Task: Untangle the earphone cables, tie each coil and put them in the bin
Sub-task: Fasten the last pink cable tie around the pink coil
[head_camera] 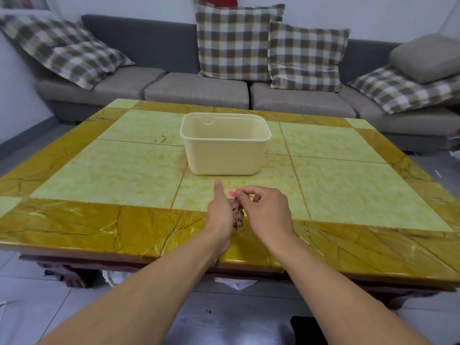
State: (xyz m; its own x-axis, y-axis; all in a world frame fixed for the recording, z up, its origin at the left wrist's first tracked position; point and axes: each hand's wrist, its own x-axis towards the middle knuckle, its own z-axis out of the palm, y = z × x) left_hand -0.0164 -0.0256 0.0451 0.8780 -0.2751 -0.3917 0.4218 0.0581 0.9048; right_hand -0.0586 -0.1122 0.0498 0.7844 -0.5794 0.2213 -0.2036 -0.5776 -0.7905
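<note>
Both forearms reach in from the bottom edge and meet over the near border of the worktop [74, 220]. Left hand [222, 212] stands on edge with its thumb pointing up and away, its fingers curled round a bundle of dusky pink earphone cable [236, 210]; the coil sits in that grip, mostly hidden behind the palm. Right hand [263, 207] comes in just beside it, its fingers curled and pinching a thin run of the same cable near the top of the bundle, with a bright pink earbud tip [231, 193] showing between the two hands. How many loops the coil has, or whether a knot is started, is too small to tell.

By my judgement the step in hand is tying off this coil. To do it well, the left grip should keep the loops squeezed flat so they cannot spring apart, while the right draws the loose end snugly round the waist of the bundle and tucks it under. Pulling gently matters, since thin cable kinks and the earbud end can snag in a loop.

Beyond the hands, well apart from them on the tiled middle of the worktop, stands the cream plastic bin [225, 155], upright; no cable can be seen inside from this angle. Farther back runs a grey sofa [199, 88] with checked cushions [234, 43].
</note>
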